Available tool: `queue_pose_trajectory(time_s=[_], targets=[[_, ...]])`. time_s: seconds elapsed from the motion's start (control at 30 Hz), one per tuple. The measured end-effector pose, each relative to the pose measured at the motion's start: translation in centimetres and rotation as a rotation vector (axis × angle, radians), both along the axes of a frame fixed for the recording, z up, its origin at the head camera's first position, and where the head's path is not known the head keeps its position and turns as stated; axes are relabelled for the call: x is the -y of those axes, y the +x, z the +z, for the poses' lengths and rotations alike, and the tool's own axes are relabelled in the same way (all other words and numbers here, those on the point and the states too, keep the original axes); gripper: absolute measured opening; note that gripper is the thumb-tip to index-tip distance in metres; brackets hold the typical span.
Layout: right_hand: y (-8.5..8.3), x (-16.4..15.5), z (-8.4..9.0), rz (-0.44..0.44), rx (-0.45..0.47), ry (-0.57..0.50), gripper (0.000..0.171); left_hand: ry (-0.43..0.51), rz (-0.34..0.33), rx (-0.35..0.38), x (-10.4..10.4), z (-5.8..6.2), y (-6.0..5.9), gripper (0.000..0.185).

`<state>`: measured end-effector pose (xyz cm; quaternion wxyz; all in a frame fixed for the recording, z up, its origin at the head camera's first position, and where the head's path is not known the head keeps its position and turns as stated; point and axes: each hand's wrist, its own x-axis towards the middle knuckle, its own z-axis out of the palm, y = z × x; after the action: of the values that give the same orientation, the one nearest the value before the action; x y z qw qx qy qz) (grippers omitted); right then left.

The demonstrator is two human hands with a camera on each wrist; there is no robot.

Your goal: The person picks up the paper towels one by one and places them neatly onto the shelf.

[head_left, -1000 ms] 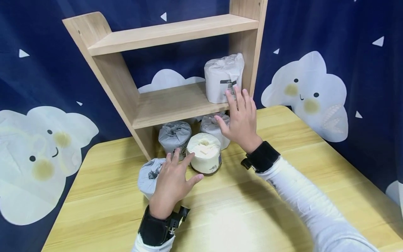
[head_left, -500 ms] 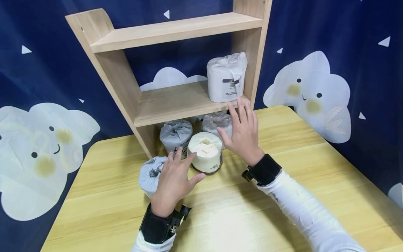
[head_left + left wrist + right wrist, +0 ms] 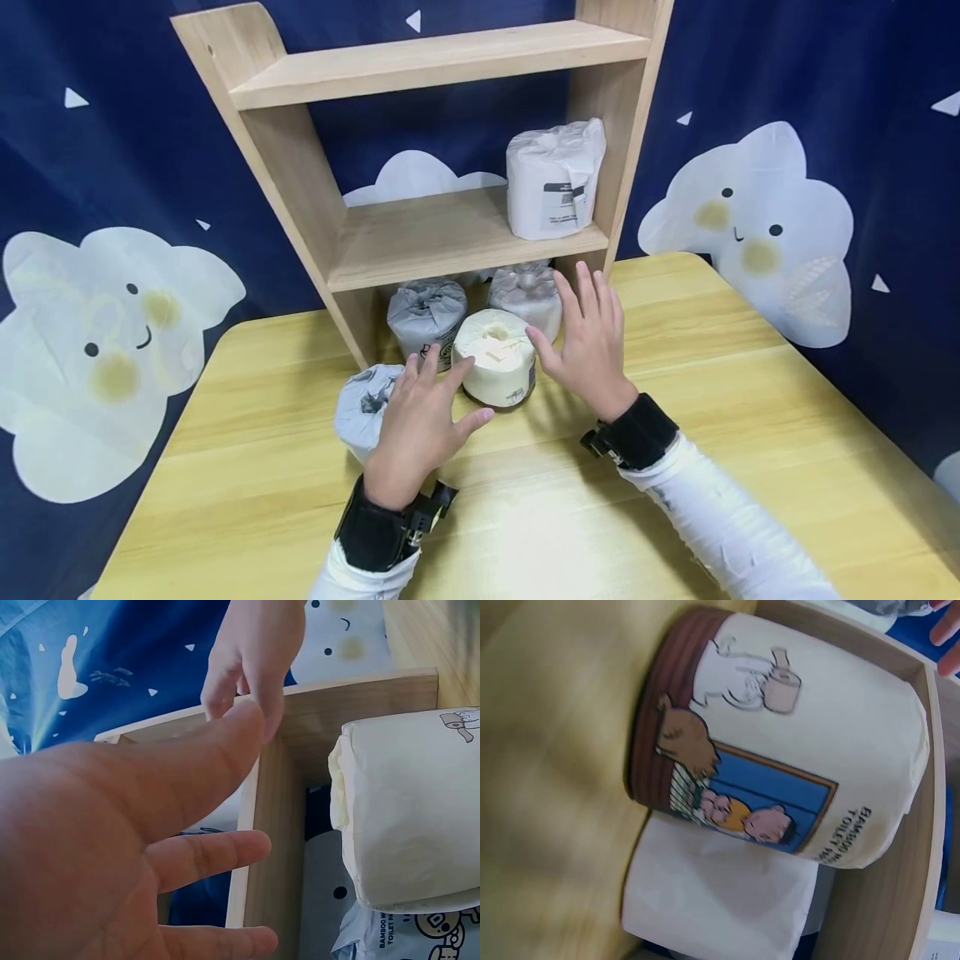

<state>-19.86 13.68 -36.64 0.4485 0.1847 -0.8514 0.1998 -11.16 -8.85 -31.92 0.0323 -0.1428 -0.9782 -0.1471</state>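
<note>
a cream toilet roll (image 3: 497, 357) stands upright on the yellow wooden table (image 3: 675, 400), just in front of the wooden shelf unit (image 3: 420, 242), and both hands flank it. the left hand (image 3: 420, 421) hovers at the roll's left side with its fingers spread and straight, holding nothing; its fingertips reach the roll's left edge, though the head view does not show for sure whether they touch. the same hand partly covers a grey-wrapped roll (image 3: 360, 404) that sits on the table to the left of the cream one. the right hand (image 3: 592, 346) is at the roll's right side, fingers straight and slightly fanned, thumb pointing toward the roll and close to it; it grips nothing. in the left wrist view the left hand's (image 3: 112, 847) palm fills the frame, open, with the cream roll (image 3: 409, 817) to its right and the right hand's fingers (image 3: 251, 660) beyond. the right wrist view shows the cream roll's (image 3: 780, 742) printed wrapper with a cartoon picture, close to the camera, and a white-wrapped roll (image 3: 720, 900) just behind it.

under the lower shelf stand two more grey-wrapped rolls (image 3: 427, 310) side by side, just behind the cream one. on the lower shelf, against the right upright, stands a white roll with a label (image 3: 553, 179). behind everything hangs a dark blue cloth with smiling clouds (image 3: 750, 225).
</note>
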Motion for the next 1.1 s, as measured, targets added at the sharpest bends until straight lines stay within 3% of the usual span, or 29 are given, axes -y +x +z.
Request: queue_pose_trajectory(time_s=[0.33,0.73,1.1], targets=[[0.6,1.2,-1.7,0.048,0.055,0.003,0.074,-0.001,0.008,-0.013,0.3,0.5,0.2,0.071],[0.7,4.2,-3.1,0.172,0.065,0.126,0.070,0.001,-0.001,-0.038,0.4,0.7,0.1,0.069],[0.6,5.7,-3.7,0.192,0.158,0.258,0.072,-0.028,0.009,0.001,0.2,0.7,0.1,0.072]])
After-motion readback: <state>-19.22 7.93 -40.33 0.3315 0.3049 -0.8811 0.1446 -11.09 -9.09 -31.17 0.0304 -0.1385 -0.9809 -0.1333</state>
